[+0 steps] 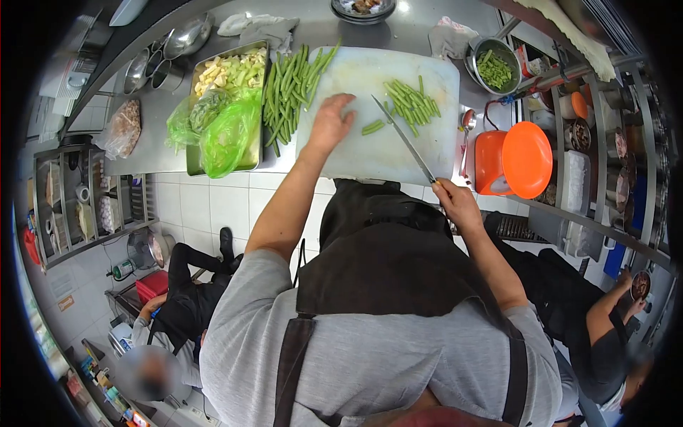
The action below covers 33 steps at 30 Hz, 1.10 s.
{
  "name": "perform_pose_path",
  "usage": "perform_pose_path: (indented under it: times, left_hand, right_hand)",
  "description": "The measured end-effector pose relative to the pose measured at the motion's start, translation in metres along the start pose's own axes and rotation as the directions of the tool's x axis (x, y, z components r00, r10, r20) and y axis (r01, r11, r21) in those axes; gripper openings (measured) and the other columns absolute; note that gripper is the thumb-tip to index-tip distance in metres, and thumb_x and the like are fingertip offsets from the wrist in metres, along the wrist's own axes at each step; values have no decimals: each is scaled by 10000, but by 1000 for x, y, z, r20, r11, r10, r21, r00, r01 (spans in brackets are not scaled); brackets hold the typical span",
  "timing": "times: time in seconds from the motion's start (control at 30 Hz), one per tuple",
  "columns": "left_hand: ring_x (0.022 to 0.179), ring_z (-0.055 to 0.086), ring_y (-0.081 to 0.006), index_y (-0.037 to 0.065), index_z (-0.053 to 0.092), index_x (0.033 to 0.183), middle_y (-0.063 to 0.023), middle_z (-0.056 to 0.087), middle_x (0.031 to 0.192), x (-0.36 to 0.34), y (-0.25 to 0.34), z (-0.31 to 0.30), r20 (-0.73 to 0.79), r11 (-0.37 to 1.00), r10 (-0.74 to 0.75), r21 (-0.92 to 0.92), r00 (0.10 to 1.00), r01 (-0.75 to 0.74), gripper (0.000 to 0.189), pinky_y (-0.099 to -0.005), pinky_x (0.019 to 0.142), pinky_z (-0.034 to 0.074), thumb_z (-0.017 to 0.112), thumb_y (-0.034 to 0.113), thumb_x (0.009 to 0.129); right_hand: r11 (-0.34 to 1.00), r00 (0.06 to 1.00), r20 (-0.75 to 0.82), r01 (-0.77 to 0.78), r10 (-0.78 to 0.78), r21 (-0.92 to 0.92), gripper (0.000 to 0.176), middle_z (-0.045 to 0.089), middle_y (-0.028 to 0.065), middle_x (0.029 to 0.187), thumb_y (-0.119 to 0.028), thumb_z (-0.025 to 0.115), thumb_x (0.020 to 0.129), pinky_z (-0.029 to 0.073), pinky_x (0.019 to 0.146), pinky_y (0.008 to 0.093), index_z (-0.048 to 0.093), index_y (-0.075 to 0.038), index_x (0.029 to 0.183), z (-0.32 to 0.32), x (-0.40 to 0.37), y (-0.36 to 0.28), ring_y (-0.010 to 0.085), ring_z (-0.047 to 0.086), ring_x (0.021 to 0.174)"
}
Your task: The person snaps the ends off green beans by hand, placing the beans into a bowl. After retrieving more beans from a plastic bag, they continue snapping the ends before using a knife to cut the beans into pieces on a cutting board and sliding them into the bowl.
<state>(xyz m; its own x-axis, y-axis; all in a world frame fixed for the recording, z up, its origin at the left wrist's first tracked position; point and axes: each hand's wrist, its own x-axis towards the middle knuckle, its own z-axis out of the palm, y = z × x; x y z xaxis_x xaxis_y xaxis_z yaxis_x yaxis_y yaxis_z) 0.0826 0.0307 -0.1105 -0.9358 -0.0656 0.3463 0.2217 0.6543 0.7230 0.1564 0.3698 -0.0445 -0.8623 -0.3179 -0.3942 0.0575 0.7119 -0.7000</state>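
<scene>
My right hand [459, 204] is closed around the handle of a long kitchen knife [407, 142] at the board's front edge. The blade points away over a white cutting board [434, 156], close to a pile of cut green beans [411, 104]. A few short bean pieces [372, 127] lie left of the blade. Over the left part of the board is my left hand [333, 119], fingers extended and nothing visible in them. Long green beans [290, 89] are heaped beside it, partly on the board's left edge.
A metal tray [259, 153] holds chopped vegetables and a green plastic bag [231, 132]. At right stand an orange container [489, 160] with a round lid [527, 159], a spoon [466, 132] and a strainer of cut greens [493, 70]. Two other people are behind, one each side.
</scene>
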Motion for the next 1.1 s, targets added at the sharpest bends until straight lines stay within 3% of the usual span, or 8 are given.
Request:
perform_pose_path:
  times: [0.17, 0.23, 0.4, 0.53, 0.6, 0.73, 0.83, 1.1]
  left_hand:
    - [951, 642, -357, 39, 714, 965, -176, 688, 1015, 61, -53, -39, -95, 870, -180, 449, 979, 204, 191, -445, 872, 522, 645, 81, 792]
    - [946, 653, -353, 59, 717, 989, -173, 692, 1015, 87, -67, -38, -75, 831, -162, 528, 984, 177, 208, -441, 856, 534, 639, 140, 814]
    - [1103, 608, -331, 83, 717, 1045, -137, 674, 1122, 125, -62, -19, 102, 624, -304, 773, 947, 117, 307, -406, 921, 526, 641, 289, 831]
    - [1122, 597, -312, 74, 712, 1040, -126, 669, 1139, 129, -68, 0, 133, 639, -230, 768, 964, 47, 301, -398, 935, 512, 600, 270, 839]
    - [1116, 594, -283, 76, 712, 1005, -108, 687, 1088, 123, -61, 4, 150, 608, -150, 793, 977, -28, 260, -395, 902, 495, 513, 164, 864]
    - [1066, 602, -272, 77, 702, 970, -98, 703, 1024, 111, -45, 10, 205, 603, -83, 789, 975, -114, 230, -408, 848, 479, 521, 157, 853]
    - [910, 626, -270, 94, 673, 860, -98, 708, 836, 82, -25, 16, 248, 606, 62, 760, 967, -234, 162, -416, 738, 455, 525, 129, 801]
    - [887, 617, -320, 49, 655, 867, -106, 697, 832, 15, -7, 10, 252, 823, 28, 543, 967, -165, 120, -423, 813, 498, 662, 105, 761]
  right_hand:
    - [986, 984, 101, 152, -145, -66, 295, 620, 222, 736, -331, 576, 969, 471, 675, 467, 650, -59, 1055, 4, 2, -13, 413, 617, 741]
    - [959, 958, 132, 267, -254, -95, 290, 613, 217, 726, -341, 565, 976, 464, 676, 483, 642, -62, 994, 15, 10, -4, 422, 607, 745]
    - [991, 992, 84, 106, -99, -81, 314, 637, 220, 744, -359, 558, 975, 481, 681, 469, 663, -70, 1042, 15, 8, -6, 420, 623, 757]
    - [998, 998, 30, -48, 47, 29, 338, 639, 219, 746, -355, 573, 963, 490, 686, 434, 673, -56, 1086, 9, 1, 4, 408, 632, 734]
    - [987, 990, 37, -142, 139, 82, 344, 632, 222, 739, -355, 574, 962, 489, 693, 424, 670, -52, 1093, 5, -3, 4, 393, 632, 718]
    - [988, 993, 16, -122, 121, 95, 350, 624, 214, 721, -356, 567, 966, 487, 693, 421, 666, -47, 1095, 9, -6, 15, 380, 631, 702]
    - [986, 991, 11, -134, 134, 95, 356, 621, 219, 726, -362, 563, 968, 484, 690, 427, 663, -46, 1100, 9, -8, 14, 386, 627, 705]
    - [994, 996, 1, -91, 91, 59, 338, 614, 209, 698, -345, 571, 968, 479, 660, 425, 664, -49, 1102, 1, -14, 26, 381, 616, 667]
